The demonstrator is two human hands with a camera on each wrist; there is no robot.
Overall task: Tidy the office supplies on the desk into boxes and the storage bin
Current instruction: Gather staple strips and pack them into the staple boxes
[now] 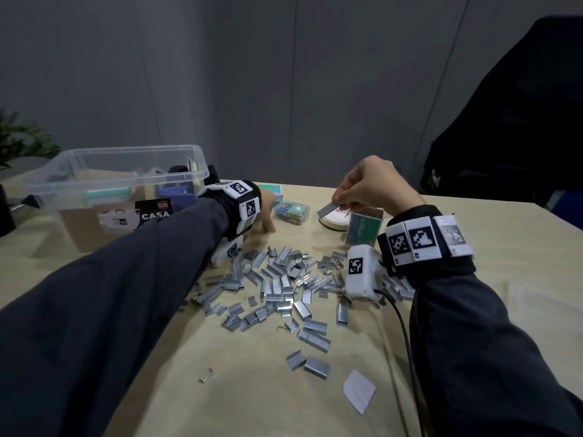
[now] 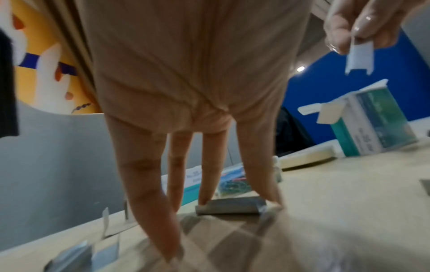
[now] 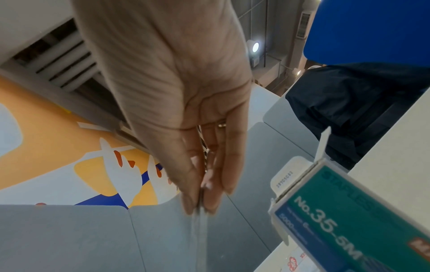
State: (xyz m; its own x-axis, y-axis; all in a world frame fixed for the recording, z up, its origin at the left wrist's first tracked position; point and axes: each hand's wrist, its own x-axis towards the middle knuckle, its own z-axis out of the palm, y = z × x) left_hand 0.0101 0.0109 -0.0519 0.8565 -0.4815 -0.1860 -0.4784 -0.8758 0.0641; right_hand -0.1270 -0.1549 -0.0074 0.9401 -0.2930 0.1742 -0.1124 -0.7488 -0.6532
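While loose staple strips (image 1: 277,288) lie scattered across the beige desk (image 1: 511,304), the right hand (image 1: 369,184) pinches one strip (image 1: 328,210) between thumb and fingertips just above an open green staple box (image 1: 364,227). At the far edge of the pile, the left hand (image 1: 266,212) reaches down, its straight fingers (image 2: 260,165) touching another strip (image 2: 230,206) on the desk. A clear storage bin (image 1: 120,178) stands further left.

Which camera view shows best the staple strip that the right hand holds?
The left wrist view: the staple strip hangs side-on, unblurred, below the right hand, which pinches it. The head view shows it small, above the staple box. The right wrist view shows only a blurred edge.
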